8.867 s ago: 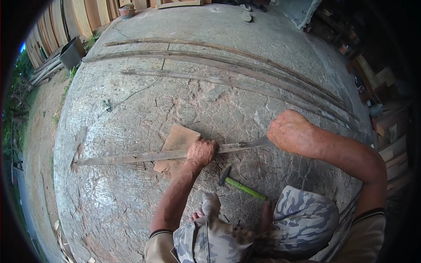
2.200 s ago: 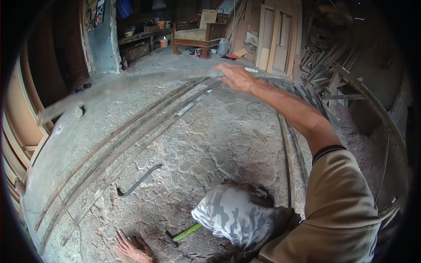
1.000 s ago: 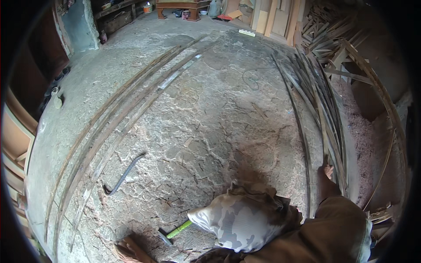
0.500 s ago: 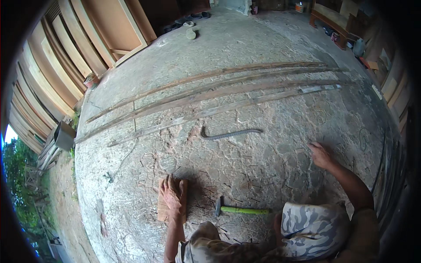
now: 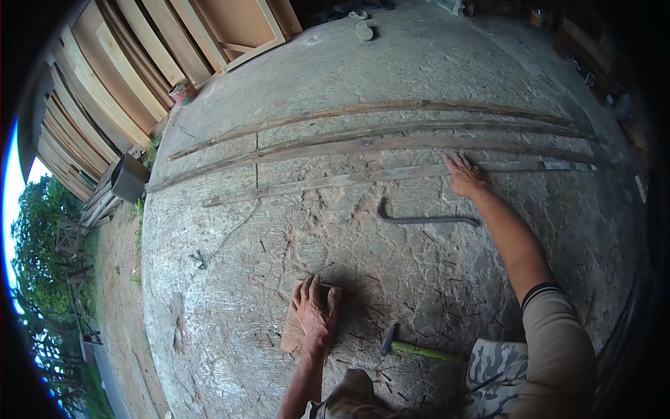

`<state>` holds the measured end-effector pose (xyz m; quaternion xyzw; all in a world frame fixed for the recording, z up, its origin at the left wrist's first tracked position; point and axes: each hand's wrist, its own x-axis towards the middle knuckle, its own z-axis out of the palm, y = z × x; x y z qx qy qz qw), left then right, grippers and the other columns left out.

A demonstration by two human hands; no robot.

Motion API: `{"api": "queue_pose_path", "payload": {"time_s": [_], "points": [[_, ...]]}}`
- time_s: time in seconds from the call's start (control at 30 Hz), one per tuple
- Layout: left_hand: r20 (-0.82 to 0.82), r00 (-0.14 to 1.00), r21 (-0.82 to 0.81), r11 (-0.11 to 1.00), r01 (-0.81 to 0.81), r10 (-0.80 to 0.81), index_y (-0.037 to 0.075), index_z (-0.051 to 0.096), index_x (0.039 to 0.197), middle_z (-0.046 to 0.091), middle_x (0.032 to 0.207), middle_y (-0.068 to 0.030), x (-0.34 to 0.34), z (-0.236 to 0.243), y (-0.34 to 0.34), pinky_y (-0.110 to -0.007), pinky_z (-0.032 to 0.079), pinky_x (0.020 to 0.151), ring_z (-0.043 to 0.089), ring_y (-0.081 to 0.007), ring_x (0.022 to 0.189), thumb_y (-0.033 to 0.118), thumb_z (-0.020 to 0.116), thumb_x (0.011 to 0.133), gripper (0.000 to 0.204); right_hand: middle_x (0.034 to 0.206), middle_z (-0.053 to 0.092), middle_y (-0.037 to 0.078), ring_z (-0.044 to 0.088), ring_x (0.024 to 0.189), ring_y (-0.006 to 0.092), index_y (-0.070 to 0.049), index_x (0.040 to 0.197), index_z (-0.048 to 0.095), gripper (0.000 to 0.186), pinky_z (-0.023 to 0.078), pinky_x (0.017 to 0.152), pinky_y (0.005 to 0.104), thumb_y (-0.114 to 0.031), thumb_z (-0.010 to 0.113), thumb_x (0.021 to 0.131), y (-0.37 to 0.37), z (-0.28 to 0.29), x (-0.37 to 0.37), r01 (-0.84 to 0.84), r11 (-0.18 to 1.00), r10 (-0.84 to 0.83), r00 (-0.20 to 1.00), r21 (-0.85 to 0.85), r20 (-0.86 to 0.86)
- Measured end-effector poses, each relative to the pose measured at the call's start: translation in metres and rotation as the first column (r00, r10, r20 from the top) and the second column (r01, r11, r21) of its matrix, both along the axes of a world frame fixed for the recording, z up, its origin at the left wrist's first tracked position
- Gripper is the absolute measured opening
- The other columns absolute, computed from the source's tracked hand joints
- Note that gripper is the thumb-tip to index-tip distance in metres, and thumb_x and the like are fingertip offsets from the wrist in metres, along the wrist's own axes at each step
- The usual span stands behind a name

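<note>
My left hand (image 5: 314,312) lies on top of a short wooden block (image 5: 294,335), its fingers spread toward the block's far end. Out ahead on the right, my right hand (image 5: 465,177) stretches over the nearest long wooden strip (image 5: 335,181) with its fingers extended; whether they touch it I cannot tell. Just nearer than that hand, a dark, hook-ended pry bar (image 5: 429,221) lies on the rough concrete floor. A hammer (image 5: 427,351) with a green handle lies to the right of the block, and several loose nails (image 5: 377,307) are scattered around.
More long wooden strips (image 5: 307,150) lie across the floor farther out. Boards and panels (image 5: 105,77) lean at the far left, beside a grey container (image 5: 130,179) and a small pot (image 5: 182,92). A cord (image 5: 234,230) trails on the floor. Sandals (image 5: 364,31) lie at the back.
My right hand has reached forward and left, from the bare floor at the right to the nearest strip. My left hand stays on the block. The whole view has shifted.
</note>
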<state>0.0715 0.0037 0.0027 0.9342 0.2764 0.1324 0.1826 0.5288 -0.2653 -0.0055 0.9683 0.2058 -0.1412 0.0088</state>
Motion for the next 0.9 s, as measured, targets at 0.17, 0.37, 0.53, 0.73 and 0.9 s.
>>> {"api": "queue_pose_path", "payload": {"time_s": [0.17, 0.37, 0.53, 0.73, 0.9], "points": [[-0.016, 1.000, -0.010, 1.000, -0.020, 0.020, 0.007, 0.059, 0.144, 0.059, 0.146, -0.0137, 0.000, 0.004, 0.001, -0.053, 0.029, 0.121, 0.043, -0.0376, 0.144, 0.049, 0.064, 0.098, 0.063, 0.156, 0.045, 0.017, 0.039, 0.148, 0.0376, -0.016, 0.160, 0.039, 0.065, 0.032, 0.121, 0.0561, -0.026, 0.062, 0.100, -0.006, 0.008, -0.012, -0.099, 0.994, 0.100, 0.995, -0.035, 0.014], [0.000, 0.999, -0.039, 0.998, -0.039, 0.039, 0.005, 0.057, 0.145, 0.058, 0.147, -0.0163, -0.004, 0.005, 0.000, -0.051, 0.028, 0.122, 0.044, -0.0371, 0.144, 0.048, 0.062, 0.100, 0.063, 0.144, 0.052, 0.020, 0.058, 0.126, 0.0414, -0.011, 0.139, 0.054, 0.051, 0.047, 0.106, 0.0523, -0.034, 0.071, 0.096, -0.052, 0.028, -0.061, -0.370, 0.921, 0.372, 0.928, 0.121, 0.005], [0.160, 0.971, -0.256, 0.957, -0.134, 0.179, 0.002, 0.049, 0.150, 0.050, 0.150, -0.0262, -0.010, -0.009, 0.005, -0.050, 0.034, 0.120, 0.044, -0.0441, 0.142, 0.044, 0.059, 0.103, 0.064, 0.110, 0.067, 0.020, 0.066, 0.105, 0.0438, -0.006, 0.118, 0.063, 0.050, 0.054, 0.089, 0.0513, -0.039, 0.081, 0.085, -0.142, 0.052, -0.104, -0.369, 0.898, 0.386, 0.922, 0.241, -0.026], [0.573, 0.508, -0.555, 0.760, -0.337, 0.643, 0.002, 0.040, 0.156, 0.043, 0.157, -0.0232, -0.032, -0.048, 0.045, -0.046, 0.038, 0.119, 0.046, -0.0370, 0.143, 0.044, 0.051, 0.111, 0.062, 0.114, 0.066, 0.021, 0.065, 0.108, 0.0450, -0.004, 0.112, 0.064, 0.044, 0.054, 0.090, 0.0508, -0.031, 0.084, 0.084, -0.302, 0.067, -0.154, -0.280, 0.931, 0.310, 0.945, 0.233, -0.103], [0.435, 0.175, -0.895, 0.445, -0.024, 0.883, 0.001, 0.027, 0.161, 0.042, 0.159, -0.0227, -0.077, -0.027, 0.133, -0.053, 0.038, 0.118, 0.048, -0.0414, 0.141, 0.059, 0.047, 0.108, 0.081, 0.128, 0.062, 0.022, 0.058, 0.123, 0.0452, -0.004, 0.121, 0.065, 0.051, 0.048, 0.103, 0.0529, -0.029, 0.085, 0.080, -0.444, 0.064, -0.194, -0.203, 0.979, 0.202, 0.964, 0.012, -0.174]]}}
